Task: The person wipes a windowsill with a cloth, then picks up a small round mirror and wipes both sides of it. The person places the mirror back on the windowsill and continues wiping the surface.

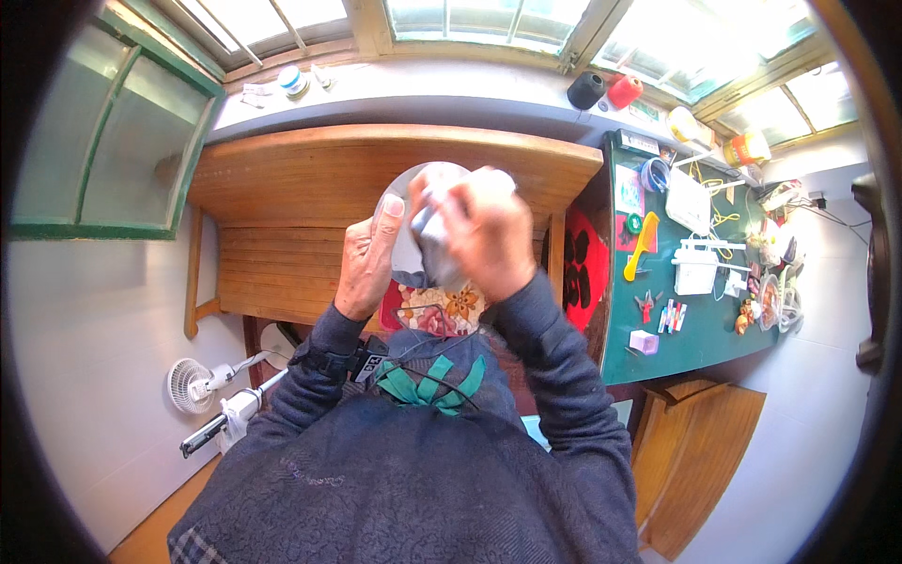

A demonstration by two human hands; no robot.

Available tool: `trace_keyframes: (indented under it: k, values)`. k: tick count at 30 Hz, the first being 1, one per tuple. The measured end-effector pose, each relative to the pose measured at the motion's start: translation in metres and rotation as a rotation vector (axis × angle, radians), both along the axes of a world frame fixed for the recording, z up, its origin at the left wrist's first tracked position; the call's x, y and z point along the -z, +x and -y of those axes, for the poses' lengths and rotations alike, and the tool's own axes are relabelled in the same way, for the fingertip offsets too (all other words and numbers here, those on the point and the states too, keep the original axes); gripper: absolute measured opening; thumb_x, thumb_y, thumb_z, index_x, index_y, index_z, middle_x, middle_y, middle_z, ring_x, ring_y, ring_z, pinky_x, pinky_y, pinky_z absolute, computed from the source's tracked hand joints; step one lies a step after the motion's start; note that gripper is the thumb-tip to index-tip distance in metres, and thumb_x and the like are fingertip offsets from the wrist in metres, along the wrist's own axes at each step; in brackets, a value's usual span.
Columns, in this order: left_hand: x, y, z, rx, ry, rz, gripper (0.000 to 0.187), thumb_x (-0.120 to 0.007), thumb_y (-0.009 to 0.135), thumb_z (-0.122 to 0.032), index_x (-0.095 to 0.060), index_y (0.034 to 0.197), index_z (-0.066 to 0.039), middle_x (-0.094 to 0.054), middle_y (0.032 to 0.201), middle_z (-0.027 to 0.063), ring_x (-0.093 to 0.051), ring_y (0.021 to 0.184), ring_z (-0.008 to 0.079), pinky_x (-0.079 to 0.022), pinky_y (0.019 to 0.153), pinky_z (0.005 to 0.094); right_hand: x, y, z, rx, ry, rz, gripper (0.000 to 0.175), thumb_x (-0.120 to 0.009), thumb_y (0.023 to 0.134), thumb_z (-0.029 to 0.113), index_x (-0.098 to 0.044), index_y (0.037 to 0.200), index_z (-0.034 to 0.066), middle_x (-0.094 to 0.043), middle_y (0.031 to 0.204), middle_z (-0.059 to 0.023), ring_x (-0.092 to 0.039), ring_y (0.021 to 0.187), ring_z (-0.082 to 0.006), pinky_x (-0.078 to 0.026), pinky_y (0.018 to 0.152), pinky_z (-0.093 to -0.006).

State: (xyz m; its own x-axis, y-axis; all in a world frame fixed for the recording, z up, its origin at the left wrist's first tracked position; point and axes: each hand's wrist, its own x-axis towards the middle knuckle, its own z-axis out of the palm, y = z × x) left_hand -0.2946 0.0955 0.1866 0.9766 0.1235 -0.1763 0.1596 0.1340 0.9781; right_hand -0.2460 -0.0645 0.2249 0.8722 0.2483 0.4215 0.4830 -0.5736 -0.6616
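Note:
Before me, a round object with a pale, shiny face (404,255), perhaps a mirror or a metal plate, is held up over a wooden bench. My left hand (369,254) grips its left edge, with the thumb lying along the rim. A bunched whitish-grey cloth (431,229) is in my right hand (490,229), pressed against the round face; the hand is blurred. Both hands cover much of the object. Below them a flower-patterned item with a red edge (451,310) lies near my lap, with a dark cord over it.
The slatted wooden bench (268,261) stands under a windowsill (423,79) that holds thread cones (624,91). At right, a green-topped table (655,359) carries a yellow comb (645,243), white routers and cables. A white fan (192,385) stands at lower left, beneath an open green-framed window (134,134).

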Motion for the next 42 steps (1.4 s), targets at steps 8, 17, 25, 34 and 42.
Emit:
trace_keyframes:
  k: [8, 17, 25, 34, 42]
  values:
    - [-0.005, -0.005, 0.006, 0.010, 0.129, 0.062, 0.041, -0.054, 0.110, -0.032, -0.071, 0.114, 0.005, -0.061, 0.084, -0.0035, -0.052, 0.078, 0.0058, -0.043, 0.067, 0.0247, 0.015, 0.008, 0.013, 0.034, 0.095, -0.078, 0.014, -0.070, 0.090, 0.017, -0.062, 0.087, 0.0062, -0.065, 0.081, -0.0142, -0.069, 0.074, -0.0351, -0.056, 0.065, -0.0449]
    - [0.003, -0.011, 0.003, 0.083, 0.096, -0.097, 0.045, -0.053, 0.109, -0.038, -0.070, 0.090, -0.001, -0.065, 0.077, -0.0043, -0.056, 0.072, 0.0027, -0.045, 0.063, 0.0222, 0.038, 0.005, 0.023, 0.115, 0.033, -0.163, 0.020, -0.077, 0.085, 0.019, -0.064, 0.086, 0.0039, -0.068, 0.083, -0.0176, -0.071, 0.077, -0.0351, -0.057, 0.069, -0.0411]
    - [0.012, -0.012, 0.008, 0.067, 0.082, -0.004, 0.043, -0.056, 0.108, -0.036, -0.069, 0.088, -0.001, -0.055, 0.072, -0.0072, -0.045, 0.066, 0.0028, -0.037, 0.056, 0.0249, 0.038, 0.001, 0.025, 0.123, -0.001, -0.210, 0.023, -0.078, 0.086, 0.022, -0.064, 0.086, 0.0040, -0.065, 0.085, -0.0199, -0.069, 0.077, -0.0375, -0.056, 0.069, -0.0430]
    - [0.016, -0.014, 0.005, 0.083, 0.143, -0.022, 0.043, -0.056, 0.108, -0.037, -0.071, 0.092, 0.000, -0.064, 0.076, -0.0043, -0.054, 0.067, 0.0031, -0.043, 0.057, 0.0230, 0.043, 0.004, 0.022, 0.175, -0.002, -0.162, 0.023, -0.077, 0.087, 0.020, -0.063, 0.082, 0.0030, -0.065, 0.075, -0.0177, -0.069, 0.072, -0.0349, -0.055, 0.066, -0.0416]
    - [0.016, -0.008, 0.000, 0.071, 0.176, -0.185, 0.044, -0.054, 0.109, -0.038, -0.072, 0.092, -0.002, -0.064, 0.079, -0.0047, -0.055, 0.072, 0.0031, -0.043, 0.063, 0.0209, 0.033, 0.000, 0.024, 0.179, -0.050, -0.174, 0.024, -0.075, 0.090, 0.022, -0.063, 0.083, 0.0031, -0.065, 0.076, -0.0173, -0.070, 0.071, -0.0345, -0.055, 0.064, -0.0405]
